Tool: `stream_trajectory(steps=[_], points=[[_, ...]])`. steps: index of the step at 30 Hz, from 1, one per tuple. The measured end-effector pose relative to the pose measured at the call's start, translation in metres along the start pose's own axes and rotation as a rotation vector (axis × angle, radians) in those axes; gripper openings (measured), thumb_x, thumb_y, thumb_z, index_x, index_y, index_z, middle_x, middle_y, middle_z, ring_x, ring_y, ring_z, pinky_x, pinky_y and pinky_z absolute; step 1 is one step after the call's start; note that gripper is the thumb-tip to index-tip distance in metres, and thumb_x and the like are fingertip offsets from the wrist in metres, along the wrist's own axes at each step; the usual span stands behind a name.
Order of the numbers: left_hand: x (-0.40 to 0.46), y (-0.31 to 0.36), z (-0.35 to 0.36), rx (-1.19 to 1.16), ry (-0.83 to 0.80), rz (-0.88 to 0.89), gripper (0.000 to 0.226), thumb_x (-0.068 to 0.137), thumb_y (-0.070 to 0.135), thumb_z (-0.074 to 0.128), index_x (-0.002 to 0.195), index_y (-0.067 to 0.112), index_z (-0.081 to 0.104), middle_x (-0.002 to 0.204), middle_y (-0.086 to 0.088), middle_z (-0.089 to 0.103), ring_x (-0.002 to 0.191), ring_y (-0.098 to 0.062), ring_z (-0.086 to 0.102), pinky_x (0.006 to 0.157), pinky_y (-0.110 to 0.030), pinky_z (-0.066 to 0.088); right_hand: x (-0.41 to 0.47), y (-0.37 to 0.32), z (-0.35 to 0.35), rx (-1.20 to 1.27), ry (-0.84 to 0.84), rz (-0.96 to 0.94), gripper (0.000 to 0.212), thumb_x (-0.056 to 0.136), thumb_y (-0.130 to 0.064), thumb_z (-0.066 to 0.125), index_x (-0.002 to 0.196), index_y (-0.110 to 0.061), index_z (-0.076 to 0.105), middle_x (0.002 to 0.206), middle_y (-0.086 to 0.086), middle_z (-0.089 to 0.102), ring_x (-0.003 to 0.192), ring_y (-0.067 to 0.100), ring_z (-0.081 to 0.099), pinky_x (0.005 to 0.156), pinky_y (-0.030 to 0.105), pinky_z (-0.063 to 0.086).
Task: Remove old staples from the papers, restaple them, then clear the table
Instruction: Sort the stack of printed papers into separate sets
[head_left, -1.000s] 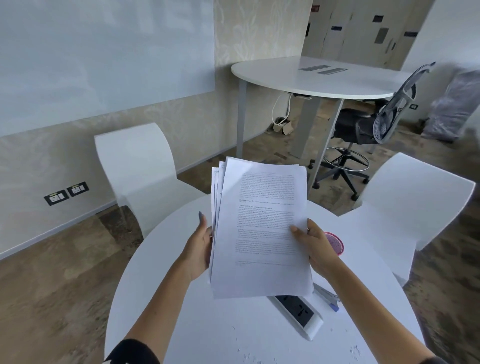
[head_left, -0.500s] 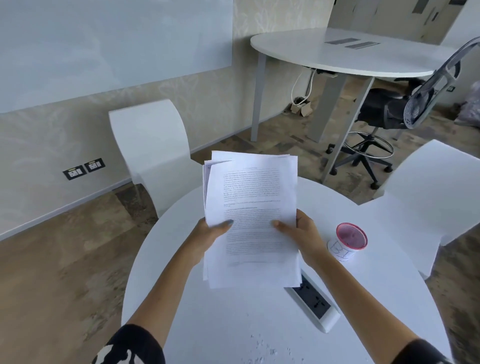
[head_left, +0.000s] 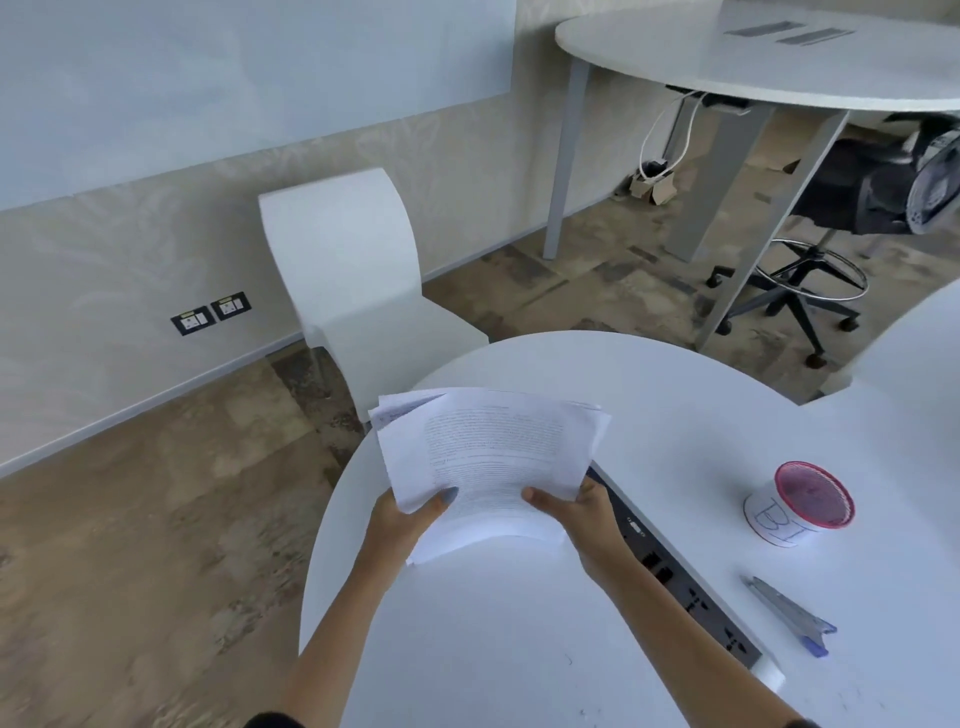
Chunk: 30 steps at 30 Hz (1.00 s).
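A stack of printed papers (head_left: 493, 457) is held over the left part of the round white table (head_left: 519, 649), its sheets fanned a little at the top left. My left hand (head_left: 410, 519) grips the stack's lower left corner with the thumb on top. My right hand (head_left: 576, 514) grips the lower right edge, thumb on the page. The bottom edge of the stack bends down toward the tabletop. A blue and silver stapler (head_left: 792, 613) lies on the table to the right, apart from both hands.
A red-rimmed cup (head_left: 800, 512) with a paper label stands at the right. A grey power strip (head_left: 685, 582) runs along the table beside my right forearm. A white chair (head_left: 353, 280) stands behind the table, a second white table (head_left: 753, 62) and a black office chair (head_left: 852, 208) farther back.
The papers have come down from upright in front of me to low over the table's left side. Both hands slid to the bottom corners. The view has tilted down, showing the stapler.
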<state>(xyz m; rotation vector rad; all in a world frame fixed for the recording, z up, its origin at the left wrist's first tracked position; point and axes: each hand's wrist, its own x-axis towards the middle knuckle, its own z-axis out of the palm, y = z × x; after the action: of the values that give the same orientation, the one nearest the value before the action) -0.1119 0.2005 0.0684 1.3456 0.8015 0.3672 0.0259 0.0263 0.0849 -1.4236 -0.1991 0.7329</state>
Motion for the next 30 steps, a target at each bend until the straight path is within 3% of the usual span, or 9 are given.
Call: stream_trajectory(steps=[4,7,10,13,18,24,28,30], points=[[0.007,-0.011,-0.001,-0.034,-0.082,-0.064,0.036,0.073,0.023,0.086,0.105,0.029,0.070,0.103,0.012,0.076,0.104,-0.009,0.068,0.083,-0.020,0.052,0.005,0.010,0.007,-0.010,-0.005,0.056,0.027,0.073,-0.002,0.078,0.099,-0.008,0.072,0.100,0.007,0.074,0.099,0.024,0.068,0.085,0.032,0.054],[0.015,-0.008,0.002,-0.072,-0.089,-0.054,0.043,0.066,0.029,0.088,0.106,0.029,0.071,0.107,0.012,0.075,0.104,-0.008,0.068,0.093,-0.032,0.052,0.008,0.005,0.013,-0.007,0.023,0.021,0.019,0.073,-0.003,0.079,0.090,-0.010,0.074,0.098,0.011,0.074,0.095,0.024,0.069,0.089,0.037,0.053],[0.021,-0.004,0.003,-0.102,-0.094,-0.008,0.042,0.070,0.023,0.087,0.107,0.030,0.069,0.106,0.014,0.075,0.101,-0.004,0.068,0.090,-0.027,0.052,0.011,-0.001,0.013,0.025,0.046,-0.022,0.017,0.073,-0.003,0.078,0.084,-0.015,0.075,0.097,0.009,0.074,0.091,0.020,0.070,0.083,0.030,0.055],[0.025,-0.010,0.001,-0.087,-0.102,-0.022,0.030,0.077,0.014,0.083,0.101,0.028,0.072,0.101,0.013,0.076,0.099,-0.006,0.070,0.085,-0.024,0.053,0.011,0.002,0.010,0.000,0.041,-0.008,0.024,0.072,-0.005,0.080,0.094,-0.012,0.074,0.100,0.008,0.074,0.096,0.022,0.069,0.088,0.035,0.053],[0.023,-0.019,-0.004,-0.067,-0.097,-0.057,0.023,0.079,0.022,0.081,0.100,0.027,0.072,0.098,0.012,0.077,0.101,-0.013,0.070,0.083,-0.025,0.053,0.011,0.006,0.006,-0.011,0.064,0.009,0.028,0.075,-0.005,0.077,0.102,-0.007,0.072,0.103,0.008,0.074,0.100,0.024,0.068,0.092,0.040,0.052],[0.024,0.008,-0.001,-0.017,-0.250,-0.064,0.047,0.075,0.049,0.079,0.116,0.028,0.068,0.115,0.012,0.073,0.113,-0.013,0.066,0.106,-0.043,0.047,0.012,-0.016,0.002,-0.123,0.062,-0.042,0.019,0.080,-0.011,0.075,0.099,-0.010,0.073,0.098,0.005,0.075,0.095,0.022,0.070,0.091,0.042,0.053],[0.024,0.044,0.006,0.004,-0.380,-0.062,0.055,0.079,0.053,0.074,0.125,0.024,0.066,0.124,0.015,0.068,0.123,-0.004,0.058,0.115,-0.039,0.036,0.005,-0.045,-0.014,-0.130,0.032,-0.051,0.022,0.080,-0.008,0.074,0.101,-0.001,0.071,0.100,0.014,0.073,0.095,0.031,0.069,0.087,0.045,0.055],[0.021,0.065,0.013,-0.048,-0.414,-0.038,0.054,0.081,0.050,0.074,0.128,0.024,0.065,0.129,0.012,0.066,0.128,-0.008,0.055,0.116,-0.041,0.034,-0.003,-0.062,-0.024,-0.116,-0.017,-0.042,0.022,0.079,-0.007,0.074,0.101,-0.001,0.071,0.101,0.014,0.073,0.095,0.032,0.069,0.083,0.041,0.056]])
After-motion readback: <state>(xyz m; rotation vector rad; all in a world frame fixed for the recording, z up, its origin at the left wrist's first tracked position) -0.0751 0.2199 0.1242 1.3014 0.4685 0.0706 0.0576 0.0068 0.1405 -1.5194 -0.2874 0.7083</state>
